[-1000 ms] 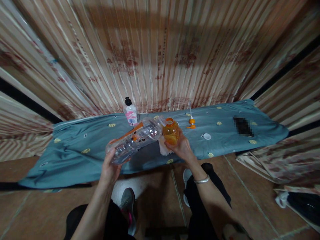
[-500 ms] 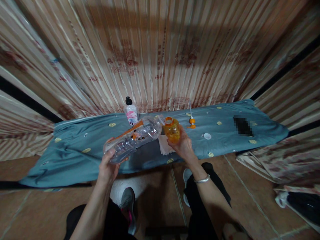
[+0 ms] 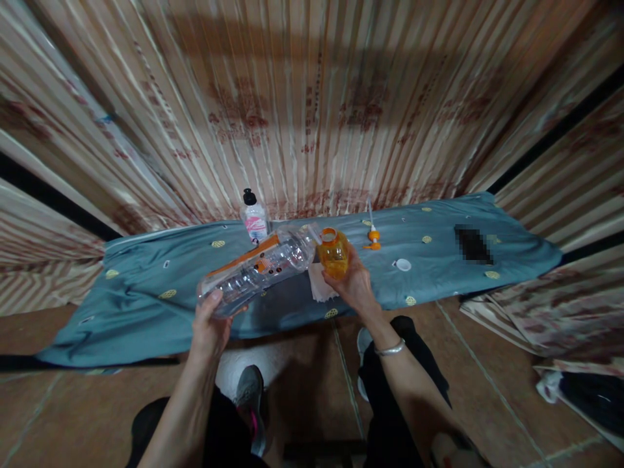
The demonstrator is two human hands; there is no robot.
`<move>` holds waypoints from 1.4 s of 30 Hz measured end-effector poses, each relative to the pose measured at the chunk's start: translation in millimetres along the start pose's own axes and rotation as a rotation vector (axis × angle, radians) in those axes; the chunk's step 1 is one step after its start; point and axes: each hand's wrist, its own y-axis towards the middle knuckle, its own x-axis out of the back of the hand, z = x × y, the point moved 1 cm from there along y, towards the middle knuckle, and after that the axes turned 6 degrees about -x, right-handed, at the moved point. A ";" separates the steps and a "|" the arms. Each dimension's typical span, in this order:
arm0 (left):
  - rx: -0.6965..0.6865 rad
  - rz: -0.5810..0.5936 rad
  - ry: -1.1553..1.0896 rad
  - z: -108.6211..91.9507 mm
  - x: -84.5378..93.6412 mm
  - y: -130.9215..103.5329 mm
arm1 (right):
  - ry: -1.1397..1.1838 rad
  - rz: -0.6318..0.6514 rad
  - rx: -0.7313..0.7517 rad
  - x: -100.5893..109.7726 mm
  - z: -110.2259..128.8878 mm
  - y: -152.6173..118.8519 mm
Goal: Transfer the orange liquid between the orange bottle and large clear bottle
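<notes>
My left hand (image 3: 213, 318) is wrapped round the base of a large clear bottle (image 3: 258, 270) with an orange label. The bottle is tilted, its neck pointing right, close to the open mouth of a small orange bottle (image 3: 335, 253). My right hand (image 3: 355, 283) holds that orange bottle nearly upright above the cloth, with some liquid low inside it. Whether the two bottles touch is hard to make out. An orange pump top (image 3: 373, 239) with a clear tube lies on the cloth to the right.
A clear bottle with pink label and black cap (image 3: 254, 218) stands behind the large bottle. On the blue-green cloth (image 3: 131, 305) are a pale tissue (image 3: 322, 287), a small white lid (image 3: 403, 264) and a dark blurred object (image 3: 474, 245). A striped curtain (image 3: 292, 97) hangs behind.
Both hands and their bottles have shifted slightly left. The large bottle lies at a slightly flatter angle, and both hands keep their hold.
</notes>
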 end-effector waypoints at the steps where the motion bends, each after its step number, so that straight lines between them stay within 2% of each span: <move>1: -0.007 0.002 0.003 0.5 0.2 0.7 | 0.003 0.000 0.000 -0.2 -0.1 -0.2; 11: -0.094 -0.007 -0.012 4.1 3.1 7.8 | 0.002 0.007 0.002 -2.0 -3.3 -1.5; 17: -0.135 -0.004 0.001 3.3 0.7 8.5 | 0.002 0.011 -0.001 -2.2 -8.0 -0.3; 28: -0.208 0.031 -0.003 1.0 -5.3 8.1 | -0.023 0.024 -0.040 0.2 -2.3 0.4; 42: -0.267 0.066 0.012 -2.4 -14.1 4.7 | -0.061 0.032 0.002 2.3 -7.3 1.6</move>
